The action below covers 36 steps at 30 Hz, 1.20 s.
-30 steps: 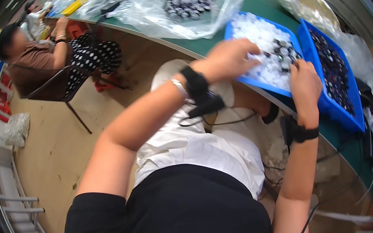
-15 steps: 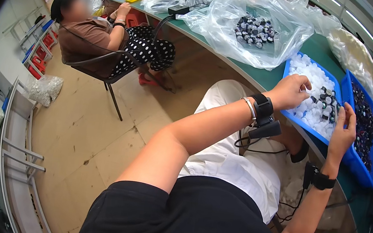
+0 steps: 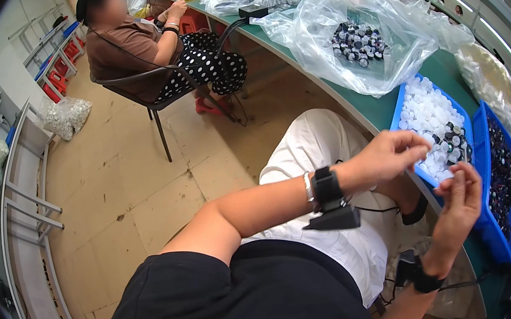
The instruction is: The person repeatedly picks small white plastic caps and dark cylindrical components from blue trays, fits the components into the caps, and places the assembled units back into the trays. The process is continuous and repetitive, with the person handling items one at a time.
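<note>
From the middle of the view, the left hand [image 3: 393,154] hung just before three o'clock, by the near edge of the first blue tray [image 3: 396,117], its thumb and fingertips drawn close together. The right hand [image 3: 461,198] was farther out at three o'clock, fingers loosely curled and the thumb near them. Whether either hand pinched a small piece I could not tell; the fingertips were too small to read. The first blue tray lay at two o'clock on a green table [image 3: 448,67], heaped with white pieces [image 3: 429,106], and dark pieces [image 3: 453,142] clustered toward the heap's four o'clock. Just beside it, at three o'clock, the second blue tray [image 3: 503,249] held dark beads [image 3: 502,179]. A clear bag [image 3: 405,50] lay at one o'clock. At ten o'clock a person [image 3: 130,56] in a brown top sat on a chair [image 3: 129,86].
</note>
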Motion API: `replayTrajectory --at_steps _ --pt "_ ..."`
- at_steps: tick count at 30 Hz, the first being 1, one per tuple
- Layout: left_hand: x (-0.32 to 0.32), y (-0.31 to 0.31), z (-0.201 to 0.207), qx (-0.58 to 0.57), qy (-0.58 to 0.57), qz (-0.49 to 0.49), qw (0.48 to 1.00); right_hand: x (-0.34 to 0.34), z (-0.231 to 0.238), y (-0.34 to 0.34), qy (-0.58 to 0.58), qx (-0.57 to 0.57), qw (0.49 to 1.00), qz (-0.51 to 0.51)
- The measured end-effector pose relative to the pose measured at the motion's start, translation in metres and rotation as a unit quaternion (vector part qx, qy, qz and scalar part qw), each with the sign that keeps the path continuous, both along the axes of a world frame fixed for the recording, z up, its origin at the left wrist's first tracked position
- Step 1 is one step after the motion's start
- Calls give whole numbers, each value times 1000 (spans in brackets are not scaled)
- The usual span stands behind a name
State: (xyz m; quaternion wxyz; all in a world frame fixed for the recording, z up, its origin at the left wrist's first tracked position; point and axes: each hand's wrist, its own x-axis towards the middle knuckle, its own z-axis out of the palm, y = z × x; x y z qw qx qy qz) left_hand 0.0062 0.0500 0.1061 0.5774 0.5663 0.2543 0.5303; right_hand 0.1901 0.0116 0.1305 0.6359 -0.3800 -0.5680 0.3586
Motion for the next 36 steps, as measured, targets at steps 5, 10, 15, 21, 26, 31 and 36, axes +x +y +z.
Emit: replayTrajectory --at_steps 5,10,15,21,26,31,36 --pt "-1 -55 -33 -130 -103 -84 983 -37 -46 -28 -3 -17 999 43" --pt "-20 -67 -67 -244 -131 -80 958 -48 -79 -38 -167 25 986 -3" --pt "-22 -65 -82 -321 -166 -83 929 -41 -97 -36 -245 50 967 -38" --pt "-25 -62 -98 -361 -214 -86 904 -41 -98 -38 -230 -34 972 -15" --pt "-28 -60 -107 -375 -241 -105 889 -41 -94 -40 -264 -48 963 -14" --pt "-29 -59 -106 -369 -261 -115 884 -41 -100 -38 -257 -52 965 20" --pt "-29 -61 -104 -374 -261 -106 884 -42 -105 -36 -268 -15 963 -8"
